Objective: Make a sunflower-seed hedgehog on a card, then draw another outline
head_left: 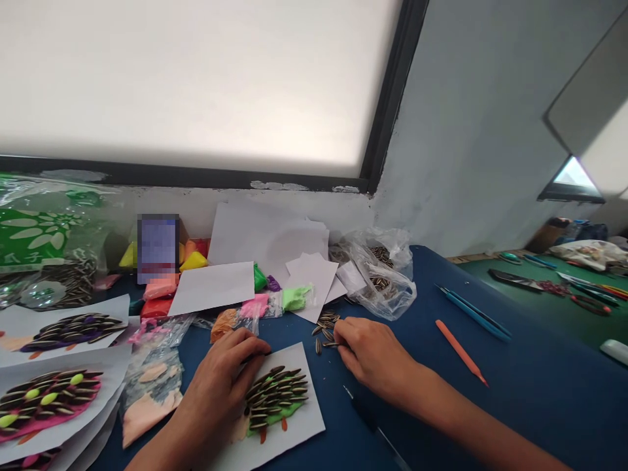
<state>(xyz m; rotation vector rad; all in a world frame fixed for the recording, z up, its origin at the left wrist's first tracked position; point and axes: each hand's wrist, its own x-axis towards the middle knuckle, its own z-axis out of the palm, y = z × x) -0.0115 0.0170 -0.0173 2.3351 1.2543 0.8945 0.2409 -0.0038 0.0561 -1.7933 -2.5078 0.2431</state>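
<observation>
With my right hand [370, 350], I pinch one striped seed [330, 344] beside the little seed pile [328, 319]. My left hand [228, 371] curls over the paper [312, 417] with green clay [290, 413] under lots of stuck-on seeds [277, 391]; I can't tell if it grips anything. I should pinch softly and hold the paper still.

Clr plastic bag [400, 296]: glossy (v. crinkly); paper card [294, 428]: matt.
</observation>
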